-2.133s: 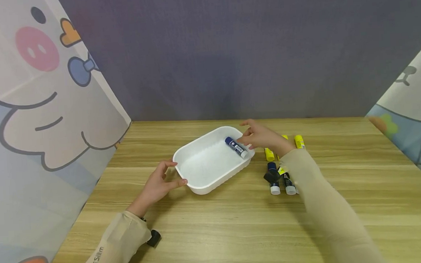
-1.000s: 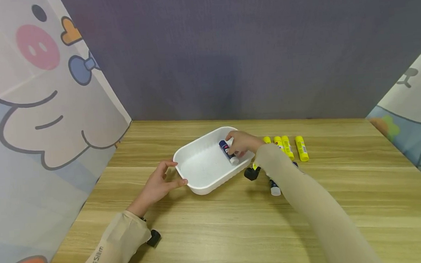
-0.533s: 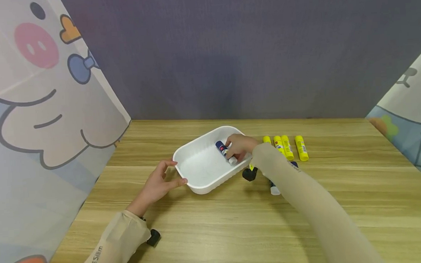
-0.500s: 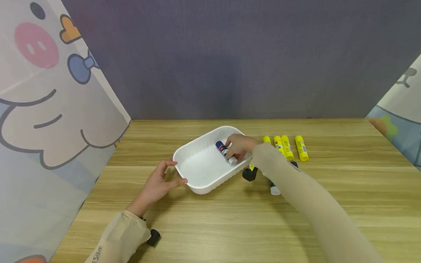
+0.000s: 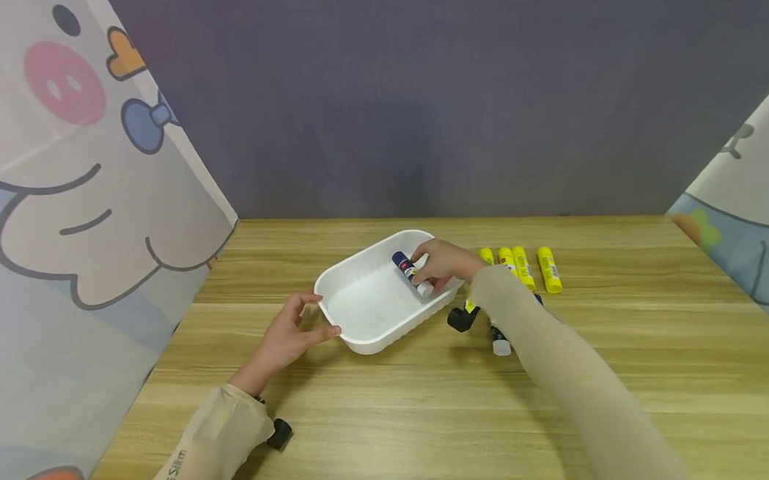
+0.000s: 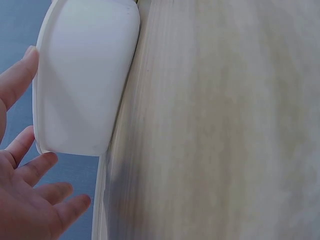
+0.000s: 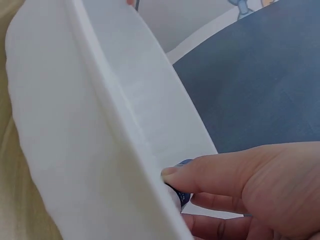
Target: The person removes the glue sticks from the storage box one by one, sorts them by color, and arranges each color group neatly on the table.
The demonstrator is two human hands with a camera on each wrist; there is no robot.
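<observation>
Inside the white plastic basket (image 5: 361, 289), towards its right end, lies a dark blue glue stick (image 5: 402, 263) with a white end. My right hand (image 5: 444, 258) reaches over the basket's right rim and pinches this stick between thumb and fingers. The right wrist view shows the thumb on the glue stick (image 7: 186, 197), most of which is hidden by the hand and basket wall. My left hand (image 5: 290, 334) touches the basket's left end with spread fingertips. In the left wrist view, the thumb and nearest fingers meet the rim while the other fingers stretch out loosely.
Several yellow glue sticks (image 5: 549, 269) lie in a row right of the basket. In front of them, more dark blue sticks (image 5: 500, 340) are partly hidden by the right sleeve. A grey panel (image 5: 416, 106) stands along the back of the wooden table (image 5: 382, 424).
My right hand has come down into the basket and taken hold of the blue glue stick, which has shifted left from the right wall. My left hand stays at the basket's end.
</observation>
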